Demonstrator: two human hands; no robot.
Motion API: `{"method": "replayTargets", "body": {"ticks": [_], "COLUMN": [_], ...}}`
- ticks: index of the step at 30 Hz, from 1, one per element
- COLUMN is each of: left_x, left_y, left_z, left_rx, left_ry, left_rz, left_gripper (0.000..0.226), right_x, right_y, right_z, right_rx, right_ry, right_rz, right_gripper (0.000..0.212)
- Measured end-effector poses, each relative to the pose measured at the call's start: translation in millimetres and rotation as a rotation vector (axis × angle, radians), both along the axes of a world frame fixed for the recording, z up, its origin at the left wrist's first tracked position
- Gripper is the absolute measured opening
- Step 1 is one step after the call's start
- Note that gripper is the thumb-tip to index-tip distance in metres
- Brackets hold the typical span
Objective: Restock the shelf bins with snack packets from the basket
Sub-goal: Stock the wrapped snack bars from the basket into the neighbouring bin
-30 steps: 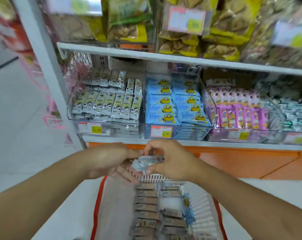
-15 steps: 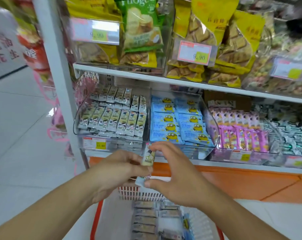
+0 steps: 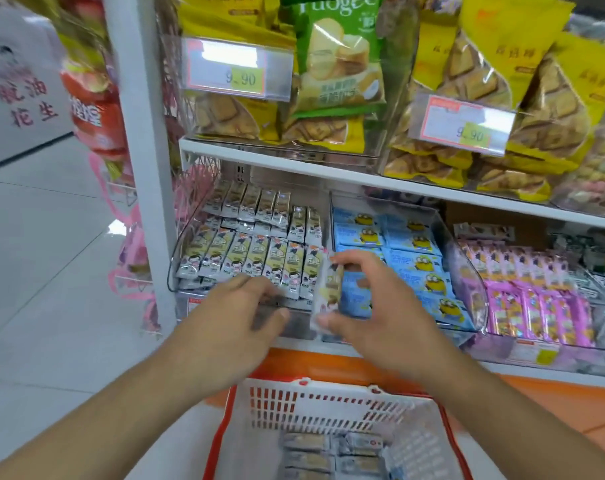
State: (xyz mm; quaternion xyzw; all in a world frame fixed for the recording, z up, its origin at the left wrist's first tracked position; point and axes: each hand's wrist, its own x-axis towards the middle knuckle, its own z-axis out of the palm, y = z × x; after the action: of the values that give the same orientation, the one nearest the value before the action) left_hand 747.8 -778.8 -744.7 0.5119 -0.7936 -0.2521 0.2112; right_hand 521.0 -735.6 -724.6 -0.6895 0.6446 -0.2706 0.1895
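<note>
White basket (image 3: 328,407) with red rim; blue packets (image 3: 415,261) printed with yellow cartoon figures; pink packets (image 3: 536,306); yellow bags (image 3: 501,81); orange shelf base (image 3: 328,367).

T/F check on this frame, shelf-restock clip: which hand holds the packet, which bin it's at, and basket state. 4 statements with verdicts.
1. The right hand pinches a snack packet upright. True.
2. The packet is at the pink packets' bin. False: it is at the right end of the leftmost bin, beside the blue packets.
3. The basket is empty. False: packets lie in its bottom.
4. The left hand holds no packet of its own. True: its fingers reach toward the front of the leftmost bin.
</note>
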Motion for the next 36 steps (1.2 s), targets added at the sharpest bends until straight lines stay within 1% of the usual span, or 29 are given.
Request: {"method": "replayTargets", "body": {"ticks": [1,3,5,6,7,9,11,13,15,18,22,26,29,32,34,36], "left_x": [7,17,22,23,23,22,21,21,21,22,21,19,18,14,8,1], "left_y": [-5,-12,-16,-18,-18,-19,-21,-23,-24,-23,-21,-19,-14,-6,3,15], "left_z": [-1,-5,-7,-8,-7,-6,-5,-6,-6,-8,-9,-8,-4,0,2,2], "left_rx": [-0.075,-0.077,-0.054,-0.052,-0.04,-0.012,-0.007,-0.001,0.003,-0.002,-0.02,-0.019,-0.012,-0.062,-0.113,-0.144], "left_ry": [-0.104,-0.255,-0.33,-0.352,-0.368,-0.387,-0.408,-0.427,-0.437,-0.43,-0.425,-0.387,-0.345,-0.31,-0.251,-0.219], "left_rz": [-0.029,-0.035,-0.04,-0.045,-0.048,-0.046,-0.051,-0.057,-0.065,-0.064,-0.055,-0.038,-0.025,-0.026,-0.05,-0.1], "left_gripper": [0.038,0.056,0.073,0.078,0.078,0.072,0.066,0.064,0.065,0.066,0.07,0.062,0.062,0.059,0.051,0.041], "right_x": [-1,-3,-3,-2,-1,-1,-2,-3,-3,-4,-7,-14,-15,-13,-13,-12], "right_y": [-18,-58,-100,-120,-139,-174,-200,-217,-226,-228,-223,-211,-184,-138,-101,-60], "right_z": [5,14,20,21,21,18,15,11,9,8,5,1,3,4,-1,-10], "right_rx": [0.001,-0.013,0.004,0.013,0.017,0.034,0.094,0.173,0.206,0.211,0.164,0.1,0.029,-0.024,-0.073,-0.133], "right_ry": [0.018,0.079,0.142,0.182,0.224,0.28,0.314,0.349,0.358,0.35,0.315,0.319,0.252,0.175,0.161,0.13], "right_rz": [-0.006,-0.014,-0.027,-0.028,-0.024,-0.023,-0.037,-0.029,-0.006,0.011,-0.009,-0.006,0.027,0.059,0.11,0.168], "right_gripper": [0.069,0.07,0.071,0.07,0.067,0.062,0.06,0.057,0.055,0.055,0.052,0.065,0.07,0.063,0.051,0.045]}}
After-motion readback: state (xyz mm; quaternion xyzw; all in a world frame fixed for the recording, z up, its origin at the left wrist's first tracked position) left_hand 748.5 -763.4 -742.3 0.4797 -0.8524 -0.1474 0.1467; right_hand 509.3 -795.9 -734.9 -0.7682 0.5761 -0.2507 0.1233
